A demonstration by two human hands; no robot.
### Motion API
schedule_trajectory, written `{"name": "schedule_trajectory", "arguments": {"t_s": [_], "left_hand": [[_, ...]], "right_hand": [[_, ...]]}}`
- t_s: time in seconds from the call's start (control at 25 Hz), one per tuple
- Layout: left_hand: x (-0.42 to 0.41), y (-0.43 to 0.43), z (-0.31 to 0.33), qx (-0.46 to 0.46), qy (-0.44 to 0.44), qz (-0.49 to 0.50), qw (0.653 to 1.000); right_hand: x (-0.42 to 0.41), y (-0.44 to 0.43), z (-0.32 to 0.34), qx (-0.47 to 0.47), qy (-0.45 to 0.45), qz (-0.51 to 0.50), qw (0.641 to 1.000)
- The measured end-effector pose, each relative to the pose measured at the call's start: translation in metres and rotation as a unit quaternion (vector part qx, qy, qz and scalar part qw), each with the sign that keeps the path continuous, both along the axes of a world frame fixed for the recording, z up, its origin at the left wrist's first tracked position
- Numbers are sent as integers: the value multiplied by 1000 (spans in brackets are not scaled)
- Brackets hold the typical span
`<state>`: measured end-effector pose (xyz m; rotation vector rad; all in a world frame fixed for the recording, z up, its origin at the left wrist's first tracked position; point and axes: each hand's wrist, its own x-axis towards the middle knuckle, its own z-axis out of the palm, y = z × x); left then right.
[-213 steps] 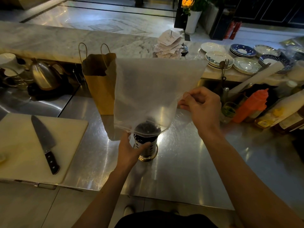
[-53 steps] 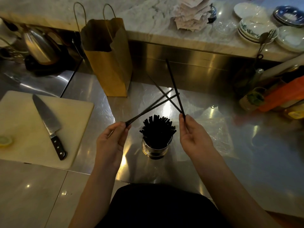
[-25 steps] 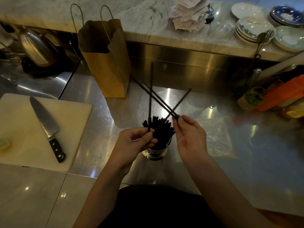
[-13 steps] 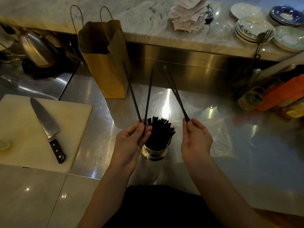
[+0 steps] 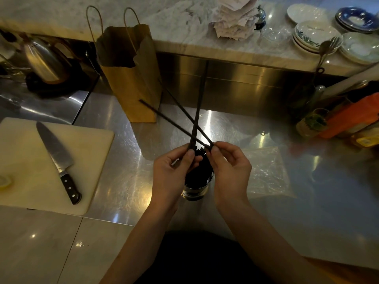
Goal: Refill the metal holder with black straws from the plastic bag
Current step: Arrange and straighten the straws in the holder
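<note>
Both forearms reaching in from six o'clock, left grip [image 5: 174, 165] and right grip [image 5: 227, 162] pinched shut, fingertips nearly touching at centre.

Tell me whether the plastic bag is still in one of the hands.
No: the plastic bag lies flat on the steel counter beside the right hand, and both hands pinch black straws instead.

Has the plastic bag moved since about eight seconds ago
Yes. The plastic bag was held up over the metal holder; now it lies flat on the steel counter, right of the holder.
</note>
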<state>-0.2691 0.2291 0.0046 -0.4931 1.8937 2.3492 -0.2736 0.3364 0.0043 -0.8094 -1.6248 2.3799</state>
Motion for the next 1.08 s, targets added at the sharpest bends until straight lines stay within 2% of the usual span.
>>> {"name": "schedule_trajectory", "arguments": {"t_s": [0.12,0.28,0.4,0.68,0.92,1.08], "left_hand": [[-2,3,-2,-47,24,8,999],[-1,5,-3,-54,43,5,998],[-2,5,-7,-78,56,10,995],[-2,4,-15,-205,90,-10,975],[-3,1,-10,-187,96,-61,976],[-3,-4,-10,-184,100,-92,974]], "right_hand": [[5,-4,-1,95,20,59,994],[9,-5,-4,190,62,104,974],[8,-4,-6,222,77,152,960],[1,3,-5,274,64,219,934],[-4,16,-3,325,48,263,907],[-6,23,-2,435,38,284,854]]}}
